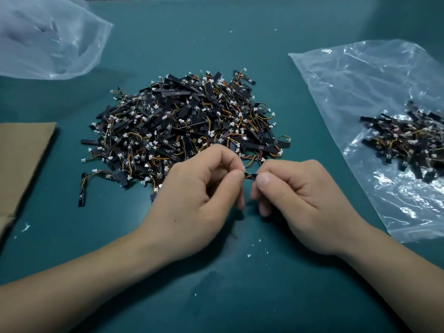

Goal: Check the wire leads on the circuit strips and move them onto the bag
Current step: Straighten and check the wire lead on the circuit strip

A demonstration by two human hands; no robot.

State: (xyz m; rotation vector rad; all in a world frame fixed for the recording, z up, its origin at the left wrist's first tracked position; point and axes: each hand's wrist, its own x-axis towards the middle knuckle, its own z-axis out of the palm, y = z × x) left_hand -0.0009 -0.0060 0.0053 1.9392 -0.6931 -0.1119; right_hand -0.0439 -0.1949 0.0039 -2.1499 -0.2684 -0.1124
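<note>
Just below the middle of the frame the left hand [199, 195] and the right hand [300, 200] meet thumb to thumb. Each has its fingers curled and pinches, between thumb and forefinger, one end of a small black circuit strip [249, 175]. Only a short stretch of the strip shows between the fingertips. Orange and yellow wires loop just above them, but I cannot tell whether they belong to this strip.

Right above the hands, mid-frame, lies a large heap of black circuit strips with coloured leads and white plugs [185, 126]. At the right edge a clear crinkled plastic bag [336, 92] rests on the teal tabletop [240, 296] and carries a smaller heap of strips [408, 145]. Glare hides whether these lie on the plastic or under a layer of it. A cloudy plastic bag [48, 39] fills the upper left, and a brown cardboard sheet [21, 159] sits at the left edge.

The held strip sits right at the near rim of the large heap. If its leads are tangled there, carrying it rightward would likely drag unchecked strips along. Bending or tugging with so narrow a pinch could strain the joint where the wires meet the board. Fingers covering both ends may also hide a faulty lead. A loose release could drop the strip on the bare tabletop short of the bag.
</note>
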